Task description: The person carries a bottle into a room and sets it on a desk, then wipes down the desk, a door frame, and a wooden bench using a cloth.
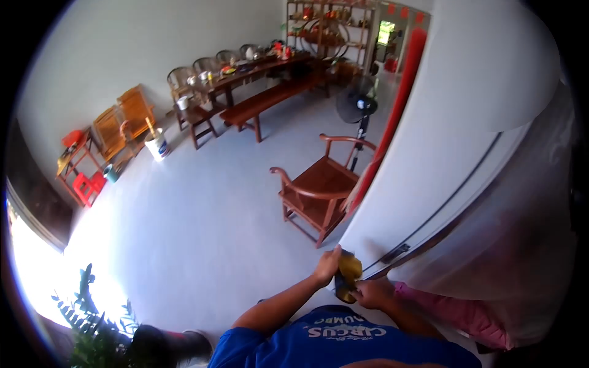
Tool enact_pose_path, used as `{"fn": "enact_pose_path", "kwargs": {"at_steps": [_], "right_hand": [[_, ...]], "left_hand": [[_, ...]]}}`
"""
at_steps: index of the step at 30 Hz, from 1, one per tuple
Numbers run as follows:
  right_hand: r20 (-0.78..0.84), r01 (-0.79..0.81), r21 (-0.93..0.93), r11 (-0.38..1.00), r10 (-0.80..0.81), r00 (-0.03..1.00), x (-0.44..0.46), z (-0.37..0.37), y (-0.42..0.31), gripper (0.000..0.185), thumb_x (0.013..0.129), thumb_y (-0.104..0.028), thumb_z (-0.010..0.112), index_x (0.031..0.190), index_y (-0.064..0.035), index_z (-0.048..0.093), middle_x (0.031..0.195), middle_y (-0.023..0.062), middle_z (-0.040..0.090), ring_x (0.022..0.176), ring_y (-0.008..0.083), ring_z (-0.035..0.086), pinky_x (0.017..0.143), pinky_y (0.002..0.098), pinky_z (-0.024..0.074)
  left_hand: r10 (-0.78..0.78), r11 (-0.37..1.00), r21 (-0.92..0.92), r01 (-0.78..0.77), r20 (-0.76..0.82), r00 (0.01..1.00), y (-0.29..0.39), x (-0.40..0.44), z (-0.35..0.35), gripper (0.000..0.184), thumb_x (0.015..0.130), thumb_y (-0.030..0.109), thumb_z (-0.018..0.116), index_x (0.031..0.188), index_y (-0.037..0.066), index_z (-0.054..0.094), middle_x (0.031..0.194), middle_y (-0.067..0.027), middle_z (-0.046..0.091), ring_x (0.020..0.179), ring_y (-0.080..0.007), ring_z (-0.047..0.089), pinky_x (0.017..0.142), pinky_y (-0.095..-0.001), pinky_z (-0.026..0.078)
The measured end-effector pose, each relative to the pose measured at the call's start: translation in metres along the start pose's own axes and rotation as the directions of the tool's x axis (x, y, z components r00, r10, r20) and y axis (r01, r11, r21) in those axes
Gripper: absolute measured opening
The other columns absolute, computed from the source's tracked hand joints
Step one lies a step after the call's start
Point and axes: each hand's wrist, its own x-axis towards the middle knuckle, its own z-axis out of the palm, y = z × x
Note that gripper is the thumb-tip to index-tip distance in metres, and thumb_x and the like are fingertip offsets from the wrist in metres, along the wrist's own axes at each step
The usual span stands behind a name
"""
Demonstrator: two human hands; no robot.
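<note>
Close in front of my blue shirt, my left hand [327, 267] is closed on the upper left side of a shiny yellow and dark roll-like thing [350, 268], possibly a roll of tape. At its lower right side is my right hand [374, 293], fingers curled and pinched against it. Its exact kind is too small and blurred to make out. Just beyond both hands stands a white panel [417, 178] with a dark slot and a small dark fitting [396, 252] low on its face.
A wooden armchair [319, 190] stands ahead, with a black fan [358, 104] behind it. Farther back are a long bench [276, 101] and a laden table [245, 73]. A white bucket [157, 147] sits left; a plant [92, 331] is at lower left, pink cloth [454, 316] at right.
</note>
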Motion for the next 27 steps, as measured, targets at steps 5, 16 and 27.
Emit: {"fn": "enact_pose_path", "kwargs": {"at_steps": [5, 16, 27], "right_hand": [[-0.111, 0.134, 0.359, 0.924, -0.101, 0.989, 0.062, 0.055, -0.016, 0.020, 0.095, -0.020, 0.068, 0.096, -0.0005, 0.070, 0.083, 0.0196, 0.071, 0.072, 0.0320, 0.070, 0.066, 0.0420, 0.0544], [0.270, -0.290, 0.954, -0.079, -0.199, 0.942, 0.222, 0.099, -0.153, 0.047, 0.107, -0.035, 0.050, 0.138, 0.0014, 0.054, 0.125, 0.0148, 0.066, 0.105, 0.0219, 0.069, 0.082, 0.0306, 0.0585], [0.276, -0.204, 0.955, 0.215, -0.390, 0.879, 0.329, 0.091, -0.228, 0.013, 0.104, -0.015, 0.058, 0.101, -0.0039, 0.065, 0.084, 0.0025, 0.065, 0.070, 0.0088, 0.058, 0.062, 0.0223, 0.0446]], "left_hand": [[-0.221, 0.645, -0.756, 0.110, -0.047, 0.974, -0.004, -0.033, -0.109, 0.052, 0.109, 0.039, 0.046, 0.122, -0.010, 0.058, 0.118, -0.0213, 0.068, 0.104, -0.0330, 0.070, 0.097, -0.0458, 0.056], [-0.124, 0.677, -0.736, 0.006, -0.106, 0.987, 0.055, -0.139, -0.238, 0.054, 0.108, 0.033, 0.051, 0.141, -0.010, 0.047, 0.131, -0.0236, 0.061, 0.119, -0.0311, 0.063, 0.103, -0.0416, 0.054], [-0.039, 0.678, -0.697, -0.236, -0.354, 0.934, 0.040, -0.188, -0.377, 0.040, 0.108, 0.022, 0.052, 0.136, -0.005, 0.055, 0.124, -0.0172, 0.067, 0.112, -0.0245, 0.067, 0.100, -0.0379, 0.055]]}}
